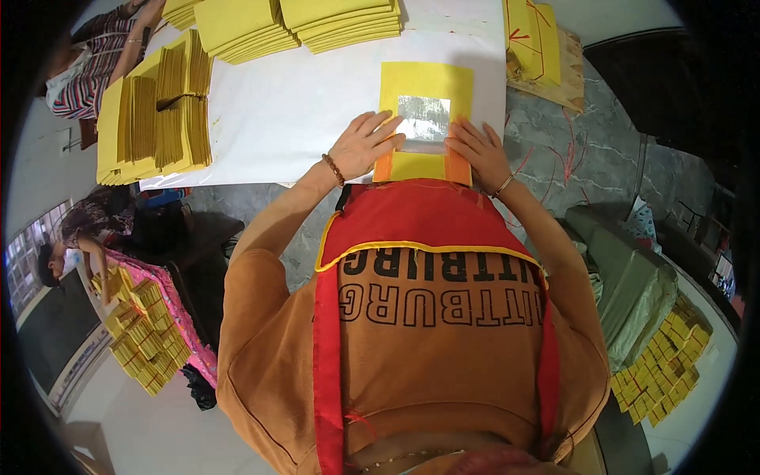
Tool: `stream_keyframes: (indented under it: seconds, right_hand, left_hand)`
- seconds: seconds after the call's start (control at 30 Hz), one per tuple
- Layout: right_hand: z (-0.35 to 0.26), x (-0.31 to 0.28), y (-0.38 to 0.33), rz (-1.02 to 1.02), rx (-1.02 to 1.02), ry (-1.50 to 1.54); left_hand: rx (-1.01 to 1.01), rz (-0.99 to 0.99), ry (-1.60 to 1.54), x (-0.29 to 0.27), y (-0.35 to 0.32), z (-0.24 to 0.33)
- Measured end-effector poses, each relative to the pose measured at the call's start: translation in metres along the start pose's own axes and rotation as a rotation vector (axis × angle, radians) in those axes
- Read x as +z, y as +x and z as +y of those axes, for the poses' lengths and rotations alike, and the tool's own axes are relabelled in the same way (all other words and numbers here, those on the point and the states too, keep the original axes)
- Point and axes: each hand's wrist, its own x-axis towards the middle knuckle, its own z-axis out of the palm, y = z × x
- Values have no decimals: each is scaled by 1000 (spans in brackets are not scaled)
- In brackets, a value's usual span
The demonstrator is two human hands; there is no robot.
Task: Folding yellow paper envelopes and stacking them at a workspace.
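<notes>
A yellow paper sheet (426,77) lies on the white table near its right end, at the edge closest to my body. On its middle is a silver foil square (424,113), and orange patches (458,166) show on both sides of its near part. My left hand (366,144) rests on the sheet's left side, its fingers stretched flat and touching the foil's edge. Opposite it, my right hand (480,152) lies over the right side, fingers extended and slightly apart. Both sets of fingertips press on the paper; neither hand is wrapped round anything.
Stacks of folded yellow paper (237,32) stand along the far side, with more piles (162,111) at the table's left end. Tied yellow bundles (542,39) sit on a wooden board at right. Two other people (99,222) are at left, one beside a pink-covered table.
</notes>
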Motion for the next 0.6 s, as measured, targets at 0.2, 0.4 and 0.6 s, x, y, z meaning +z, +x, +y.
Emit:
stream_keyframes:
  seconds: [0.2,0.4,0.6]
  right_hand:
    - [6,3,6,17,174,293]
    - [1,2,24,-37,677,458]
    - [7,3,51,153,856,594]
  left_hand:
    - [-129,161,-281,-3,12,-3]
    - [-523,86,-502,-1,35,-12]
    - [-926,60,-725,9,52,-24]
